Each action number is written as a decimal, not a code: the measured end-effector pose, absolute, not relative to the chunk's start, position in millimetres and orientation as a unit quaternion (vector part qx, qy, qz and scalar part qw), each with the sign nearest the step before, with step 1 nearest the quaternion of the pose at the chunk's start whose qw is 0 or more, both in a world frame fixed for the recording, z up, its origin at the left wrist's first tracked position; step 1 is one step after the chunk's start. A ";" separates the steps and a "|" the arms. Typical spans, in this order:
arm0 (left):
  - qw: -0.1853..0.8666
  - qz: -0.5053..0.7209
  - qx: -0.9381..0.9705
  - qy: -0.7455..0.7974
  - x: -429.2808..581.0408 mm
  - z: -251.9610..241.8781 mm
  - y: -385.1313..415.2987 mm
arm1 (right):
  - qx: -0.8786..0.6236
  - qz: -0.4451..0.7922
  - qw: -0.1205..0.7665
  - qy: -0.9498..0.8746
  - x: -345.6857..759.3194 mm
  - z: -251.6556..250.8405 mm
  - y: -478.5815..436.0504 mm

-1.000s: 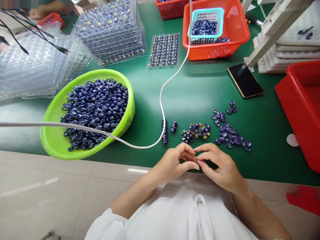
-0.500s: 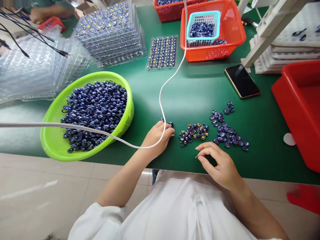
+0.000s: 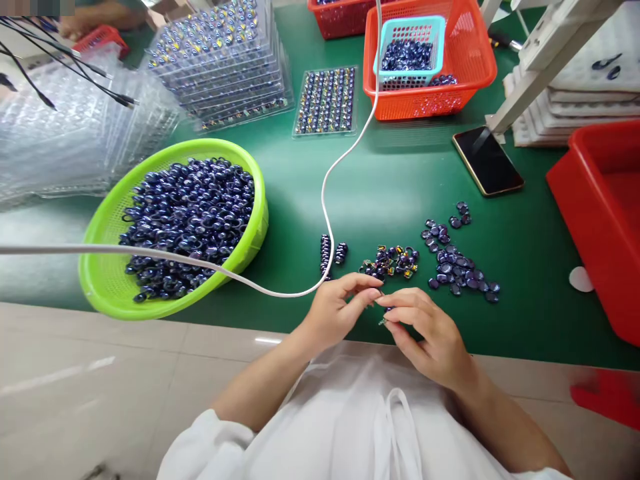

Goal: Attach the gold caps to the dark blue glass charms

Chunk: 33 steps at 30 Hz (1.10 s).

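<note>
My left hand (image 3: 337,310) is closed in a pinch, its fingertips meeting those of my right hand (image 3: 427,330) near the table's front edge. Between the right fingertips is a small dark, shiny piece with a metallic tip (image 3: 384,322). What the left fingers grip is mostly hidden. Just beyond the hands lies a pile of small dark ring-like parts with gold-coloured bits (image 3: 393,261). To its right are loose dark glossy caps (image 3: 457,268). Left of the pile, more dark pieces stand in a long row (image 3: 325,252) and a short row (image 3: 341,253).
A green basket (image 3: 260,227) heaped with dark rings stands left. A white cable (image 3: 324,193) crosses the table. Behind are a filled clear tray (image 3: 326,101), stacked trays (image 3: 240,83) and an orange basket (image 3: 465,93). A phone (image 3: 487,161) and red bin (image 3: 583,193) are right.
My left hand has moved right and towards me, from the rows of dark pieces to meet my right hand. The rows are now uncovered. My right hand has shifted slightly left.
</note>
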<state>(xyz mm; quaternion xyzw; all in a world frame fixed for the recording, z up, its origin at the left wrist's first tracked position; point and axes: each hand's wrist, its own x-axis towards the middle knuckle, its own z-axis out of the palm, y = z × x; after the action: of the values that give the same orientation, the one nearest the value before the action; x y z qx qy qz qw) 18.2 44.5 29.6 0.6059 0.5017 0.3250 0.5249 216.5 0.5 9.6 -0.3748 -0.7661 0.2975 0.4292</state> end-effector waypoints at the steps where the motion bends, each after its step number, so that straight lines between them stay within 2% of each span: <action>1: 0.565 0.328 0.568 0.500 23.5 29.5 42.2 | -0.377 0.285 0.427 -0.771 215.4 8.9 0.6; 5: 0.637 0.340 0.502 0.477 32.2 26.1 38.2 | -0.414 0.260 0.424 -0.763 214.7 7.0 -1.0; 9: 0.639 0.329 0.532 0.448 30.5 17.8 34.6 | -0.442 0.302 0.444 -0.718 216.3 9.1 -4.1; 15: 0.587 0.355 0.564 0.460 31.0 9.9 30.4 | -0.507 0.441 0.451 -0.588 219.1 12.6 -4.6; 26: 0.388 0.415 0.739 0.361 29.2 11.7 36.9 | -0.545 0.519 0.402 -0.522 215.4 15.3 3.9; 33: 0.314 0.395 0.800 0.325 24.9 10.9 40.7 | -0.545 0.521 0.382 -0.535 214.7 18.7 6.8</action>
<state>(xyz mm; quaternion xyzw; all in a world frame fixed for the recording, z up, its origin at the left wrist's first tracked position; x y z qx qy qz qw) 24.9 40.7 10.9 0.7998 0.3252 0.3947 0.3144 214.7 6.8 18.7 -0.5445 -0.5347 0.5210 0.3822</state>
